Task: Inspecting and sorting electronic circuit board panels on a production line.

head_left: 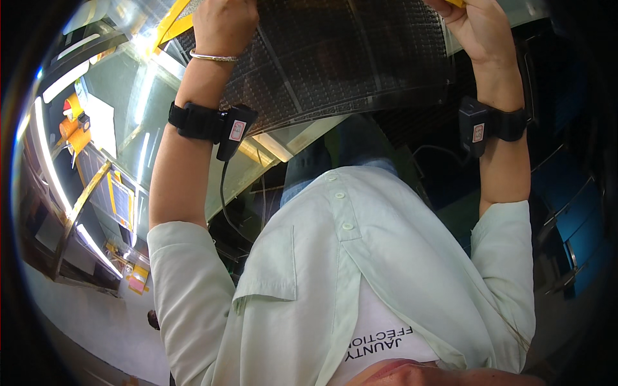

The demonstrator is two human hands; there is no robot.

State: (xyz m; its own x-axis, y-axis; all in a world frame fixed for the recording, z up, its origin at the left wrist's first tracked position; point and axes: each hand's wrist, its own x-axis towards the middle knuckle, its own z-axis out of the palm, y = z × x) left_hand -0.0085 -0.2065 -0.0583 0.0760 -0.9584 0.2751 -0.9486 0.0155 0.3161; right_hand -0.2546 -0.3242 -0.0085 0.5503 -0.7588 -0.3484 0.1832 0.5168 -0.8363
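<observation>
Your pale shirt [412, 238] nearest. Ahead, dark gridded sheet [347, 71] between your hands, top cropped, long axis unclear. Left hand [225, 27] nearer, overlapping sheet's left side; fingertips out of frame, can't tell grip. Right hand [477, 29] beside right edge, at yellow piece [456, 2], closure unclear. Pale table [311, 137] beneath; lit tubes [98, 251] far left.

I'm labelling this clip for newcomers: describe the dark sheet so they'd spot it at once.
Start at the pale shirt and go up to the picture's top. Between the left hand and the right hand is the dark sheet, its rows of small marks and paler lines setting it apart from the jeans below.
</observation>
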